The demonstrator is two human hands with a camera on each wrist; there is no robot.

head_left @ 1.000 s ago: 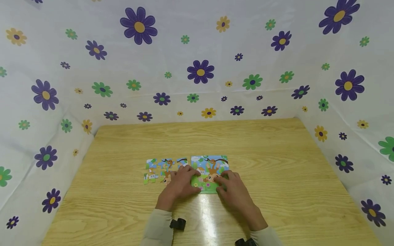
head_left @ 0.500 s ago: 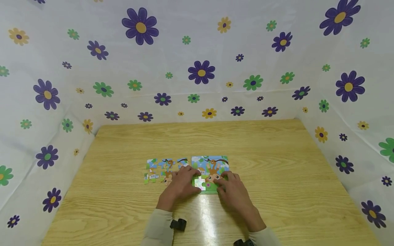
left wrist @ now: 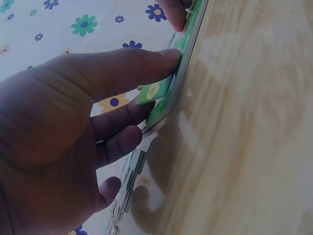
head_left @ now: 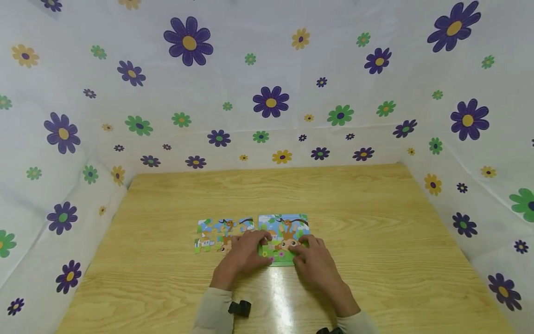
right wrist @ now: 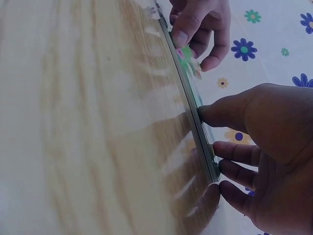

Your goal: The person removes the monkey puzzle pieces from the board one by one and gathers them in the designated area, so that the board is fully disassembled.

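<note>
A puzzle board (head_left: pixel 279 219) with a monkey picture lies on the table. My left hand (head_left: pixel 246 253) pinches a green puzzle piece (left wrist: pixel 152 92) with flowers between thumb and fingers, at the board's lower left. In the left wrist view this piece tilts above the board's corner, its outer edge raised. My right hand (head_left: pixel 318 260) touches the board's right side: the thumb rests along the near edge, other fingertips meet the right edge, and the index finger lies on the monkey's face. In the right wrist view, the left hand (right wrist: pixel 200 24) shows beyond with the piece.
Several loose puzzle pieces (head_left: pixel 204 242) lie grouped left of the board, partly hidden by the left hand. The wooden table (head_left: pixel 375 208) is bordered by a white cloth (head_left: pixel 233 83) printed with flowers. Black wrist cameras (head_left: pixel 239 308) sit at the sleeves.
Half a second ago the piece in my left hand caught a bright glare; now its green, flowered face shows again. Both hands have stayed nearly in place, while the view has shifted slightly.
</note>
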